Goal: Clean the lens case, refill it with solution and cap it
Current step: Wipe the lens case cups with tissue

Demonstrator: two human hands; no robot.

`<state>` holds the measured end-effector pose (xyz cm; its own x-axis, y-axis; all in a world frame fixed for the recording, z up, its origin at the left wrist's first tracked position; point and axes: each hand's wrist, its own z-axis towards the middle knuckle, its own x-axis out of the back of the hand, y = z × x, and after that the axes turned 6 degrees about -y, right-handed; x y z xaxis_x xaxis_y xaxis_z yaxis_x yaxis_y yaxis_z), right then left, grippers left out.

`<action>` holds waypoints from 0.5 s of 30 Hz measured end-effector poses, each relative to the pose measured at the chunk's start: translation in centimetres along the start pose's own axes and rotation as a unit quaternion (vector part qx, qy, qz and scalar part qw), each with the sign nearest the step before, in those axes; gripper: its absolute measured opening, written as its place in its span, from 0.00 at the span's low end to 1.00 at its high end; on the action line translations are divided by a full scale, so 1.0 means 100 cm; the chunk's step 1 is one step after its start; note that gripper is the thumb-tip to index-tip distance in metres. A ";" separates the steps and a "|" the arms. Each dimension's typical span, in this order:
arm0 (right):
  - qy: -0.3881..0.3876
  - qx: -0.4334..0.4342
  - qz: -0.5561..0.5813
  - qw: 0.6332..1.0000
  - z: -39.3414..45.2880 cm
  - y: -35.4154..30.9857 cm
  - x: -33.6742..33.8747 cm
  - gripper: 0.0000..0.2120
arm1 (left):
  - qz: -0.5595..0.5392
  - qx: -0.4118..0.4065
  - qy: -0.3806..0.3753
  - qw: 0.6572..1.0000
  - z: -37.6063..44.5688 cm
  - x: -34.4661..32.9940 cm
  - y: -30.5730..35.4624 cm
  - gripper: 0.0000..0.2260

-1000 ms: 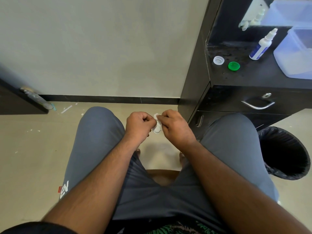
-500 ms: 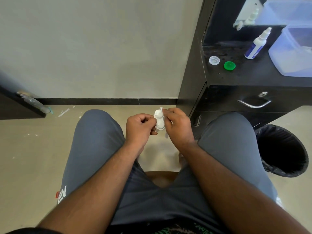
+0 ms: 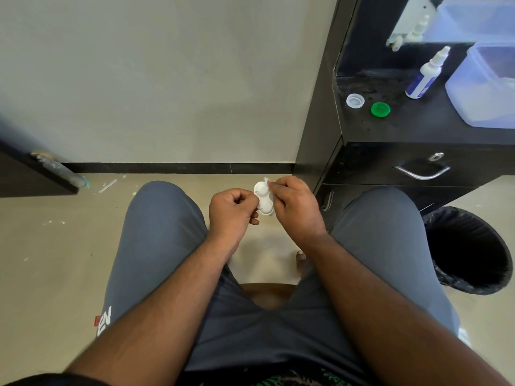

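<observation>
Since 1 second back, you are turning the lens case (image 3: 264, 198) so that both of its round wells are facing up toward you, where before only a sliver of white was showing between your knuckles. Your left hand (image 3: 234, 210) is curling into a loose fist and pinching the case at its left edge, fingers together on it. Your right hand (image 3: 295, 204) is pinching a small white scrap, probably a tissue (image 3: 267, 180), and pressing it at the upper well, so those fingers are clamped on the wipe rather than on the case itself. You are holding the case in the air between your knees, above the floor, well apart from the counter (image 3: 418, 132).

Judging from this, you are working through the cleaning step, wiping 1 well and getting the other exposed for its turn. Neither well is showing any liquid that can be made out from here, though they are too small to be sure.

Both caps, the clear cap (image 3: 355, 101) and the green cap (image 3: 380, 109), are lying side by side near the counter's front left corner, off the case. Your solution bottle (image 3: 425, 75) is standing upright further back, just beside a translucent tub (image 3: 482, 84). So refilling and capping are not yet begun, and you are likely needing to reach up to the counter for both.
</observation>
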<state>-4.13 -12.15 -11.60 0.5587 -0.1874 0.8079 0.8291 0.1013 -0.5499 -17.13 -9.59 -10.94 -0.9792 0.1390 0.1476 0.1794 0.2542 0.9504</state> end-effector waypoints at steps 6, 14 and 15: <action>-0.005 0.018 -0.005 1.000 0.000 -0.004 -0.001 0.10 | 0.035 -0.010 0.008 0.999 0.002 0.001 -0.003 0.05; -0.022 0.044 -0.012 0.999 -0.002 -0.010 -0.002 0.11 | 0.048 -0.021 0.028 0.998 0.004 0.002 -0.005 0.05; -0.015 0.029 -0.008 0.999 -0.002 -0.009 -0.003 0.10 | 0.050 -0.021 0.028 0.998 0.005 0.002 -0.005 0.04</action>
<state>-5.02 -12.37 -11.36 0.5451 -0.1601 0.8230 0.8373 0.1549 -0.5244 -17.34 -9.24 -11.47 -0.9608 0.1072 0.2557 0.2728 0.2007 0.9409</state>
